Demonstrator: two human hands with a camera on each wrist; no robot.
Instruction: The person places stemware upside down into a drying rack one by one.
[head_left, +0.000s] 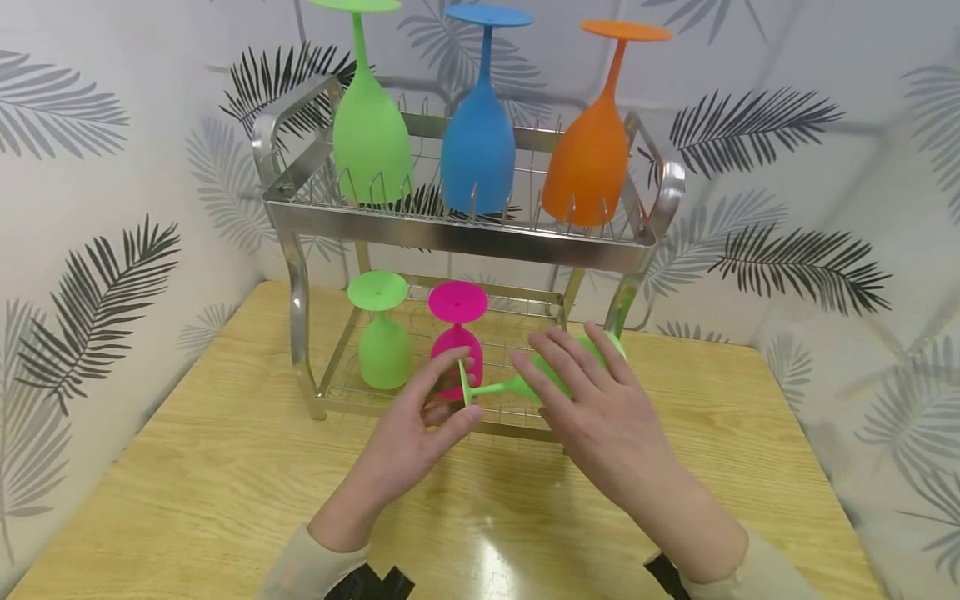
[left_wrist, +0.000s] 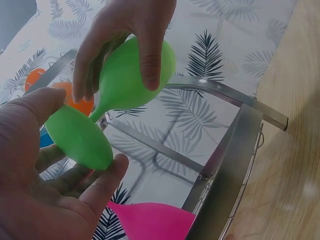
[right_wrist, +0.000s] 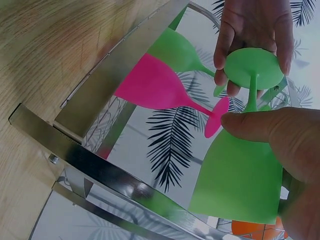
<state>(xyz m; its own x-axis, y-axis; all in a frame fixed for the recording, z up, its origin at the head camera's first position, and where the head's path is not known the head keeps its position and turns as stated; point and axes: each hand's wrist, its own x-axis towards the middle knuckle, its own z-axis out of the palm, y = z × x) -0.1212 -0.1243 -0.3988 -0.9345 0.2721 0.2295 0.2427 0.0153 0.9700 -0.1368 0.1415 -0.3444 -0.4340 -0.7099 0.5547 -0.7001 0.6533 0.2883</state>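
Observation:
A green wine glass (left_wrist: 132, 75) lies sideways between both hands, in front of the rack's lower shelf. My left hand (head_left: 405, 442) holds its round foot (right_wrist: 253, 69) at the rim, thumb on one edge and fingertips on the other. Around the bowl, my right hand (head_left: 600, 408) grips with the thumb on one side and the fingers opposite. The bowl is partly hidden by the right fingers in the head view. Just behind the left hand, a pink wine glass (head_left: 457, 302) stands upside down on the lower shelf, beside another green wine glass (head_left: 386, 354).
A two-tier metal dish rack (head_left: 465, 237) stands on the wooden table (head_left: 187, 467) against a leaf-patterned wall. Its top shelf bears upside-down green (head_left: 371, 137), blue (head_left: 478, 146) and orange (head_left: 588, 162) wine glasses. The rack's right post is close to the right hand.

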